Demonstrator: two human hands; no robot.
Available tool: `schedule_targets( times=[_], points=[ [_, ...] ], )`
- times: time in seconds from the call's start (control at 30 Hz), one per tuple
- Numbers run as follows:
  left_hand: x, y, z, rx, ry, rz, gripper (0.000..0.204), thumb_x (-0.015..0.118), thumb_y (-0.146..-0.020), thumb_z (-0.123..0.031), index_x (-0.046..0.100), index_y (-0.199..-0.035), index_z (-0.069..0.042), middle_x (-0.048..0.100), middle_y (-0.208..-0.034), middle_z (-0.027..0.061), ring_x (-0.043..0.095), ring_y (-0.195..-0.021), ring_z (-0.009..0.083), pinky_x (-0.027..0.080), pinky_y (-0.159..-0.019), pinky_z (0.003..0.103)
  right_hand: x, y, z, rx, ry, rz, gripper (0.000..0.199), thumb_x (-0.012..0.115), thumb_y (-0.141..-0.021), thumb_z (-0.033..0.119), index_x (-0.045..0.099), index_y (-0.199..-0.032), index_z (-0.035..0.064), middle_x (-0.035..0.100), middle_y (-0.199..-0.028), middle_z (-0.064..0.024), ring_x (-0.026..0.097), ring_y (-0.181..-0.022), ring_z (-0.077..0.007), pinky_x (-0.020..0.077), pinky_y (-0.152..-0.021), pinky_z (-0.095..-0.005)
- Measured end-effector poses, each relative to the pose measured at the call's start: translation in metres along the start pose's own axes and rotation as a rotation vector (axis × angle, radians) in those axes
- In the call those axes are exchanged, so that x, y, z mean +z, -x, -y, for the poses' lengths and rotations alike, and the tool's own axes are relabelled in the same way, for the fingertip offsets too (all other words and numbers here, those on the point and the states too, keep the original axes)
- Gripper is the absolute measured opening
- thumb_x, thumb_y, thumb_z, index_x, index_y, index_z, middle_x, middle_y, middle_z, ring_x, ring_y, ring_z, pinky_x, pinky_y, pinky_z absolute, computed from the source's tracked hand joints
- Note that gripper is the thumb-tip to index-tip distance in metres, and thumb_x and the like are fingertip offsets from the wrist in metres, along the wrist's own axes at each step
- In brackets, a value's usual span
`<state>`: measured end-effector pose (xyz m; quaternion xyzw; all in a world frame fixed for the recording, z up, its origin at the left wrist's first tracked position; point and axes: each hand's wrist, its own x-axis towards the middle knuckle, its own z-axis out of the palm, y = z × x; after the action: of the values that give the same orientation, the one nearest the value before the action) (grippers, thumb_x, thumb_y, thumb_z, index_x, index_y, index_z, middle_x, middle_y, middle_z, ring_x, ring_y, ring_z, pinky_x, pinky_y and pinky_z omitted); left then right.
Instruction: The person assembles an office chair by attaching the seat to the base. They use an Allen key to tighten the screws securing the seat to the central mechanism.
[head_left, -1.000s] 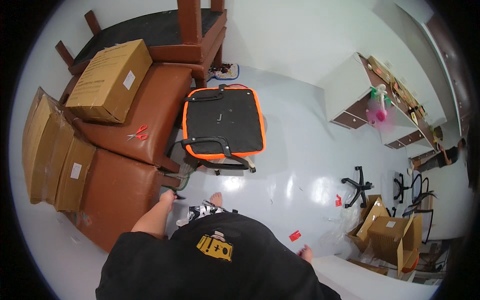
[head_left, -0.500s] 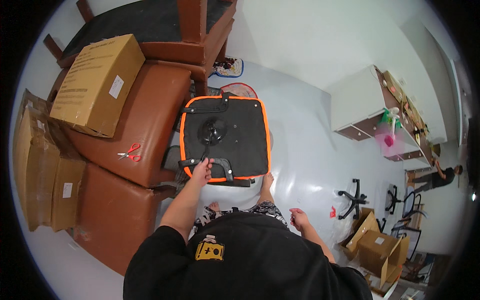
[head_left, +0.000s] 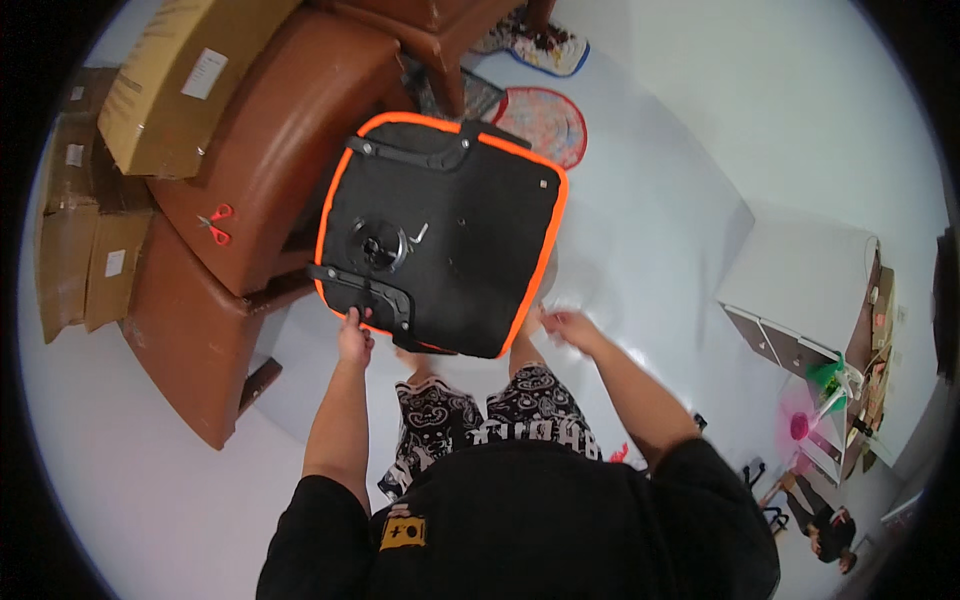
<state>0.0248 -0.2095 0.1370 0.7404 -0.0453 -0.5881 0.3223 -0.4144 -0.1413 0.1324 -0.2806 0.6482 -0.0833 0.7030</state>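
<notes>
A black office chair seat [head_left: 470, 260] with orange piping lies underside up in front of me. Two black armrest brackets [head_left: 362, 290] are fixed along its left and far sides. A round metal ring [head_left: 378, 246] with a dark centre sits on the underside, and beside it lies a small L-shaped hex key [head_left: 418, 234]. My left hand [head_left: 354, 338] is closed on the seat's near left edge, close to the bracket. Just off the near right corner is my right hand [head_left: 568, 328], its fingers bent and partly smeared by motion; I cannot make out anything in it.
On the left, red scissors [head_left: 218, 224] lie on a brown leather chair [head_left: 290, 150], near cardboard boxes [head_left: 160, 130]. A red-rimmed mat [head_left: 545, 120] lies beyond the seat. At right stand a white cabinet [head_left: 800, 270], a pink-bladed fan [head_left: 798, 425] and another person [head_left: 830, 530].
The chair seat has turned clockwise and appears closer. My left hand has moved from the bracket area to the seat's near left edge. My right hand has come up toward the near right corner.
</notes>
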Motion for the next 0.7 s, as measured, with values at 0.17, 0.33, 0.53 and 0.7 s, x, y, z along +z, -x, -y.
schedule_targets(
  times=[0.17, 0.33, 0.53, 0.7],
  points=[
    [0.024, 0.008, 0.009, 0.084, -0.108, 0.068, 0.025, 0.047, -0.096, -0.031, 0.058, -0.107, -0.011, 0.061, -0.089, -0.0019, 0.03, -0.046, 0.0038, 0.025, -0.041, 0.02, 0.051, -0.108, 0.156, -0.566, 0.498, -0.148, 0.028, 0.064, -0.08, 0.028, 0.062, -0.101, 0.0091, 0.065, -0.09, -0.0129, 0.064, -0.084, -0.0292, 0.0498, -0.074, -0.0374],
    [0.027, 0.003, 0.025, 0.204, -0.197, 0.082, 0.03, 0.048, -0.096, -0.03, 0.064, -0.107, -0.007, 0.055, -0.072, -0.0059, 0.032, -0.048, 0.002, 0.025, -0.043, 0.02, 0.103, -0.156, 0.199, -0.587, 0.976, -0.244, 0.021, 0.061, -0.084, 0.027, 0.059, -0.1, 0.0137, 0.066, -0.093, -0.0109, 0.063, -0.087, -0.0298, 0.0503, -0.073, -0.0402],
    [0.043, 0.004, 0.045, 0.128, -0.149, 0.184, 0.021, 0.052, -0.095, -0.023, 0.064, -0.093, -0.006, 0.055, -0.069, -0.0051, 0.035, -0.05, 0.0009, 0.026, -0.046, 0.018, 0.054, -0.144, 0.155, -0.504, 0.867, -0.521, 0.017, 0.056, -0.086, 0.028, 0.058, -0.093, 0.0134, 0.066, -0.085, -0.0106, 0.063, -0.082, -0.0329, 0.0498, -0.068, -0.0463],
    [0.064, 0.008, 0.066, 0.103, 0.077, 0.157, 0.025, 0.053, -0.095, -0.026, 0.065, -0.093, -0.004, 0.055, -0.069, -0.005, 0.035, -0.049, 0.0006, 0.026, -0.045, 0.017, 0.024, -0.137, 0.148, -0.443, 0.852, -0.602, 0.016, 0.062, -0.085, 0.025, 0.059, -0.09, 0.0107, 0.06, -0.065, -0.0078, 0.059, -0.062, -0.0257, 0.0454, -0.057, -0.0371]
  ],
)
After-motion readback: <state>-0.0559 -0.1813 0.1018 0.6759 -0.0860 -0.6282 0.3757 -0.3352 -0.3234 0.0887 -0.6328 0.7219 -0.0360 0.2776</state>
